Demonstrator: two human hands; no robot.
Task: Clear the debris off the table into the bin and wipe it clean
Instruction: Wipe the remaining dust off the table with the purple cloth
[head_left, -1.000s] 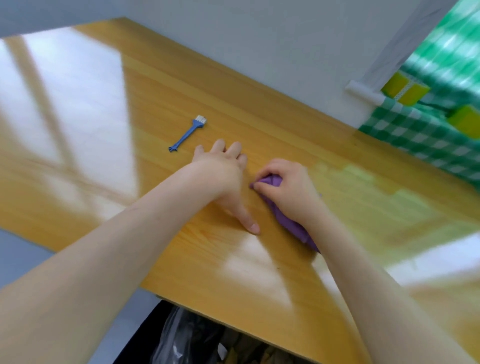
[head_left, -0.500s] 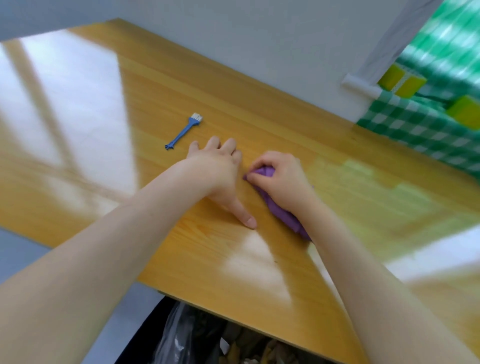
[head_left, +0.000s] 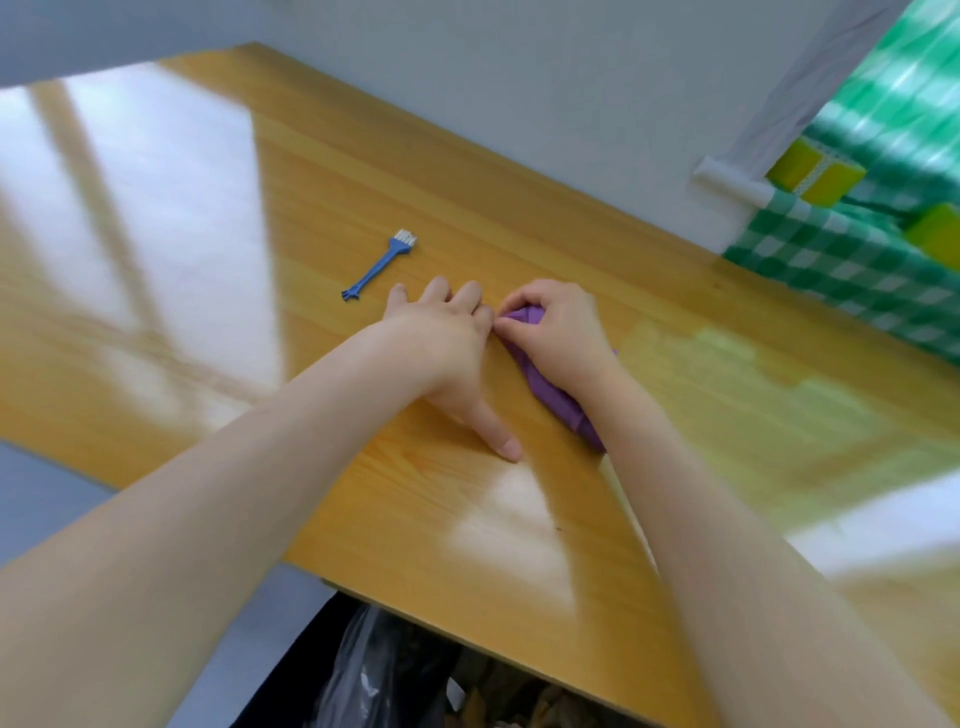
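A bunched purple cloth (head_left: 550, 389) lies on the wooden table (head_left: 519, 545). My right hand (head_left: 558, 338) grips its far end with curled fingers and covers most of it. My left hand (head_left: 447, 343) rests flat on the table just left of the cloth, its fingers straight and its thumb stretched toward me. The two hands touch at the fingertips. Under the table's near edge stands a bin (head_left: 395, 680) lined with a clear plastic bag, debris inside it.
A small blue brush (head_left: 379, 265) lies on the table beyond my left hand. A grey wall runs behind the table. A green checked cloth (head_left: 852, 265) with yellow blocks (head_left: 815, 171) on it sits at the far right.
Both hands stay together on the table with the cloth. The view has shifted slightly. My right fingers have curled tighter on the cloth's far end.
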